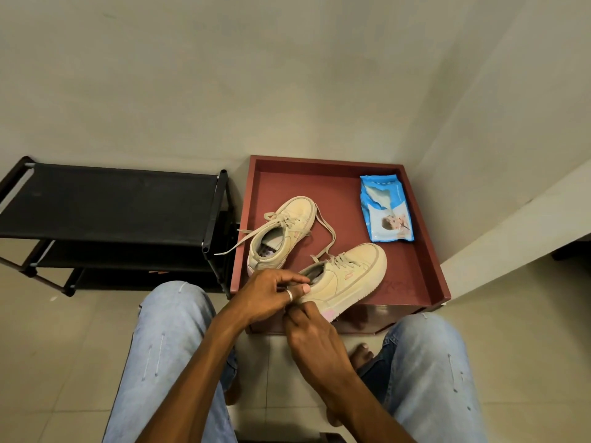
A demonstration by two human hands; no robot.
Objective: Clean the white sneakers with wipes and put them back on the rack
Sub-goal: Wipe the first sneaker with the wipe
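Two off-white sneakers with pink accents lie on a dark red tray-topped table (425, 276). The near sneaker (348, 276) points right, its heel over the table's front edge. My left hand (271, 292), a ring on one finger, grips that sneaker at the heel collar. My right hand (315, 337) pinches the heel from below. The far sneaker (281, 235) lies behind, laces loose and trailing. A blue pack of wipes (387, 209) rests at the table's back right. No wipe shows in either hand.
A black multi-tier shoe rack (108, 203) stands left of the table, its top shelf bare. Walls close in behind and on the right. My knees in light jeans flank the table's front, above a tiled floor.
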